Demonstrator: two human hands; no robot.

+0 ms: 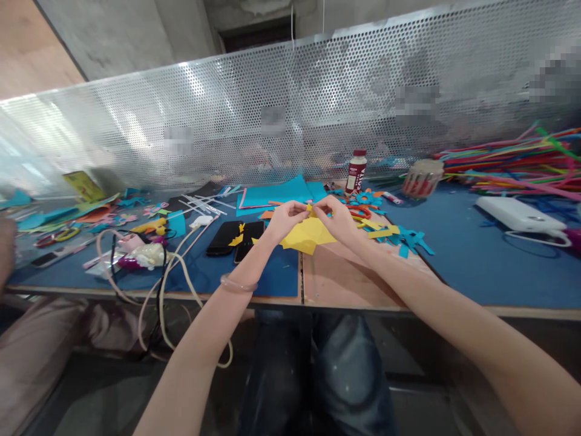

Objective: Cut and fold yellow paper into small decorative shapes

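Both hands meet at the middle of the table. My left hand [287,218] and my right hand [334,217] pinch a small piece of yellow paper [309,209] between their fingertips. Just beneath them lies a larger yellow paper sheet [306,235] with angular edges. Yellow paper scraps [236,240] rest on the dark phones [223,238] to the left of my left wrist. By my right hand are red-handled scissors [361,212], partly hidden, and yellow paper strips [381,231].
Blue paper sheets [275,194] lie behind my hands, with a red-capped bottle [356,172] and a clear jar [422,179] to the right. Cables [184,266] hang over the front edge at left. Colourful pipe cleaners [508,160] and a white device [520,217] occupy the right side. Another person sits at far left.
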